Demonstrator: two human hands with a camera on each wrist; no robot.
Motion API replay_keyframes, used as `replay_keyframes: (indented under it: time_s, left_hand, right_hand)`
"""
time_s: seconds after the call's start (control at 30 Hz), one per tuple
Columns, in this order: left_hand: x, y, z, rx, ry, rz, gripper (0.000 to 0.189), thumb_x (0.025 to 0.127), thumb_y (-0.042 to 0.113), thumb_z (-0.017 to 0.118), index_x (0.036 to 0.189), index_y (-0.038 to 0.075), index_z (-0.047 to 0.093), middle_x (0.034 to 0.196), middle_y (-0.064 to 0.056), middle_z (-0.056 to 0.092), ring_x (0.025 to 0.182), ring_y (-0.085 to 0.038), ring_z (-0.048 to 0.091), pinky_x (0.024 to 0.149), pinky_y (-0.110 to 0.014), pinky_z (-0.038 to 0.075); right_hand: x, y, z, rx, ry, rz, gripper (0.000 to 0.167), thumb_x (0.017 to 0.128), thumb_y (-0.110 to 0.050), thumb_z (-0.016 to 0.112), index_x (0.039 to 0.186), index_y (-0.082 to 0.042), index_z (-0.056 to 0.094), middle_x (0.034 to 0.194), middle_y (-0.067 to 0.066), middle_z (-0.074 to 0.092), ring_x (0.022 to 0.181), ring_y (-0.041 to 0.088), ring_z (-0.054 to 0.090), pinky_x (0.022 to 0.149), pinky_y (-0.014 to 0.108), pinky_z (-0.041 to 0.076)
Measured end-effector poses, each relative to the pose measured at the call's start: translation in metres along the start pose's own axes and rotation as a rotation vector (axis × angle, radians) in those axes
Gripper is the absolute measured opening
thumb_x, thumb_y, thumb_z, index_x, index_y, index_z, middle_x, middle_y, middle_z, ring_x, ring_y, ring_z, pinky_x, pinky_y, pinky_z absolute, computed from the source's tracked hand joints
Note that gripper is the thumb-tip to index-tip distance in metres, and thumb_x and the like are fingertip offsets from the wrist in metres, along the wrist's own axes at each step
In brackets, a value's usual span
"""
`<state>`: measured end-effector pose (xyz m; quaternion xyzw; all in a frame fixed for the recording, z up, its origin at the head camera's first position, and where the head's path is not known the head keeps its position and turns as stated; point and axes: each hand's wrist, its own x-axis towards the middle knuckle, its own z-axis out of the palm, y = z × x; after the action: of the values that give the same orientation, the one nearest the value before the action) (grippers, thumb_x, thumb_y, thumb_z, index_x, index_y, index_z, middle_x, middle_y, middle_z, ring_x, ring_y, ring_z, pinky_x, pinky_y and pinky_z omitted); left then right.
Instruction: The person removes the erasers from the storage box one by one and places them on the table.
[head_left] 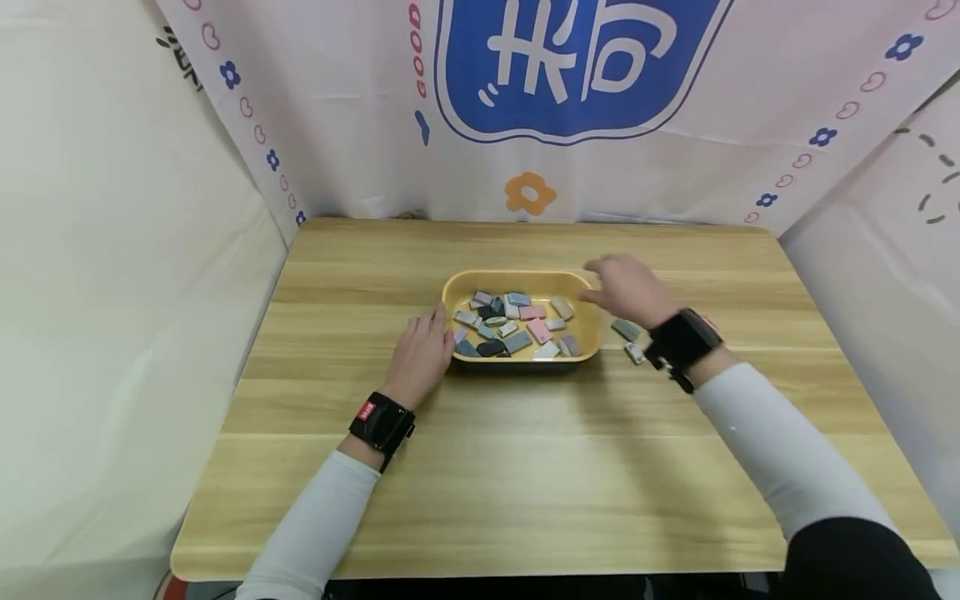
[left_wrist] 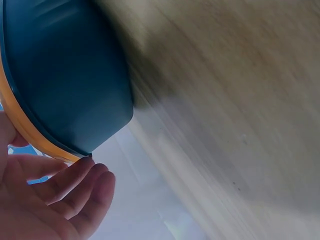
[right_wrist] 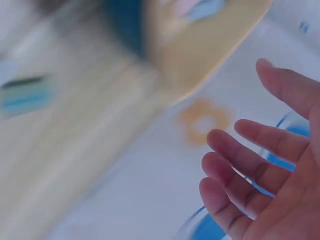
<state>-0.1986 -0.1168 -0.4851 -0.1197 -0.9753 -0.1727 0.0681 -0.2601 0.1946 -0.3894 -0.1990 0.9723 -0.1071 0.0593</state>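
Observation:
A yellow-lined tub (head_left: 517, 282) with a dark teal outside holds several small blocks (head_left: 538, 331) in pink, grey-blue, white, beige and black. My left hand (head_left: 420, 350) is at the tub's left end. In the left wrist view, its thumb is over the orange-looking rim (left_wrist: 24, 122) and its fingers curl against the outside, pinching the edge. Over the tub's right end is my right hand (head_left: 630, 292), fingers spread and nothing held. The right wrist view shows its fingers (right_wrist: 240, 155) relaxed, thumb well apart.
On the wooden table (head_left: 480, 467), a grey-green block (head_left: 626, 330) and a small whitish block (head_left: 634, 353) lie right of the tub, close to my right wrist. A printed white cloth (head_left: 360, 150) hangs behind the table's far edge.

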Motion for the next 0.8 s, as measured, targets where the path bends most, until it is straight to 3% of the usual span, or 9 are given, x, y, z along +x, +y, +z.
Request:
replay_keyframes:
  time_s: [0.07,0.13,0.2,0.27,0.37,0.53,0.8]
  left_hand:
    - [0.001,-0.003,-0.004,0.009,-0.02,-0.016,0.056,0.101,0.022,0.046,0.149,-0.003,0.032,0.134,-0.022,0.055,0.113,-0.034,0.055,0.096,-0.045,0.048]
    - [0.002,-0.004,-0.006,0.014,-0.041,-0.03,0.056,0.102,0.022,0.045,0.15,-0.003,0.031,0.136,-0.022,0.054,0.116,-0.035,0.054,0.099,-0.046,0.047]
    - [0.002,-0.002,-0.006,0.014,-0.059,-0.04,0.056,0.102,0.023,0.044,0.15,-0.002,0.03,0.137,-0.022,0.053,0.118,-0.036,0.053,0.101,-0.046,0.046]
    - [0.002,0.001,-0.005,0.014,-0.063,-0.036,0.056,0.102,0.024,0.044,0.149,-0.003,0.031,0.138,-0.023,0.053,0.12,-0.036,0.053,0.102,-0.046,0.046]
    - [0.0,0.006,0.0,0.02,-0.043,-0.013,0.056,0.102,0.025,0.047,0.148,-0.005,0.035,0.135,-0.023,0.055,0.119,-0.037,0.054,0.1,-0.046,0.048]
    - [-0.006,0.012,0.005,0.067,-0.018,0.026,0.057,0.102,0.028,0.049,0.146,-0.005,0.038,0.131,-0.02,0.058,0.116,-0.035,0.057,0.096,-0.044,0.051]
    - [-0.007,-0.001,-0.004,0.114,0.044,0.02,0.054,0.1,0.024,0.051,0.146,-0.003,0.04,0.128,-0.016,0.06,0.11,-0.03,0.059,0.086,-0.04,0.054]
  right_hand:
    - [0.018,-0.036,-0.003,-0.01,-0.021,-0.076,0.053,0.088,-0.029,0.07,0.127,0.006,0.059,0.124,0.024,0.064,0.112,0.039,0.061,0.098,0.05,0.048]
    - [0.035,-0.067,0.002,-0.033,-0.056,-0.132,0.045,0.087,-0.031,0.071,0.117,0.003,0.066,0.117,0.019,0.068,0.107,0.035,0.064,0.096,0.046,0.05]
    - [0.05,-0.092,0.013,-0.043,-0.112,-0.151,0.032,0.086,-0.03,0.073,0.099,-0.001,0.07,0.096,0.012,0.07,0.088,0.026,0.064,0.083,0.038,0.052]
    - [0.062,-0.108,0.027,-0.067,-0.152,-0.147,0.025,0.084,-0.03,0.074,0.082,-0.006,0.066,0.077,0.003,0.062,0.072,0.02,0.057,0.069,0.034,0.048]
    - [0.078,-0.122,0.051,-0.098,-0.209,-0.122,0.029,0.087,-0.034,0.07,0.074,-0.01,0.059,0.068,0.0,0.052,0.065,0.018,0.049,0.062,0.034,0.044]
    - [0.094,-0.127,0.085,-0.131,-0.254,-0.09,0.021,0.091,-0.028,0.063,0.088,-0.007,0.068,0.088,0.008,0.07,0.083,0.025,0.066,0.075,0.042,0.056]
    - [0.118,-0.142,0.104,-0.187,-0.179,-0.159,0.014,0.088,-0.016,0.062,0.092,-0.005,0.07,0.095,0.011,0.072,0.089,0.027,0.069,0.081,0.042,0.057]
